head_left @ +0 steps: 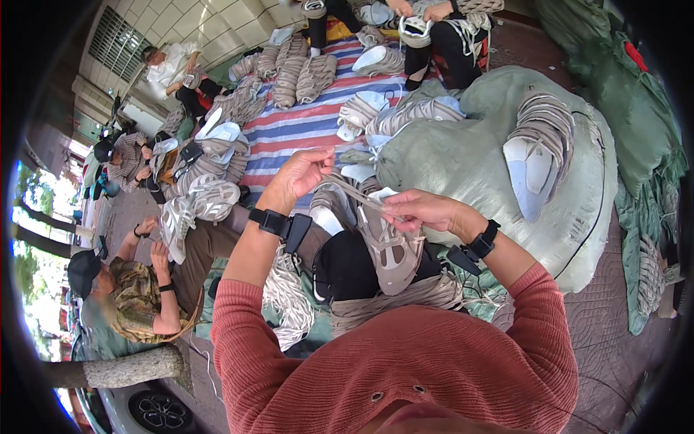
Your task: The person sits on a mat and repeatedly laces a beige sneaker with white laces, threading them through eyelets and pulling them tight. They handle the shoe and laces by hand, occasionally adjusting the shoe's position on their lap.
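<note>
A flat beige lace (359, 192) is held stretched between both hands, above the beige shoe (390, 254) on the near lap. Its left end is pinched by the left hand (305, 172), fingers bent; its right is pinched between thumb and curled fingers by the right hand (426, 210).

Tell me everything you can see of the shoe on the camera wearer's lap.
The shoe is taupe, with smooth-looking overlays cut out over a paler layer and a rounded toe. It lies on the dark-clothed lap, toe toward the wearer's body. The right hand partly hides its far part; whether they touch is unclear. A taupe lace stretches from that hand to the left hand; whether it threads the shoe is unclear.
</note>
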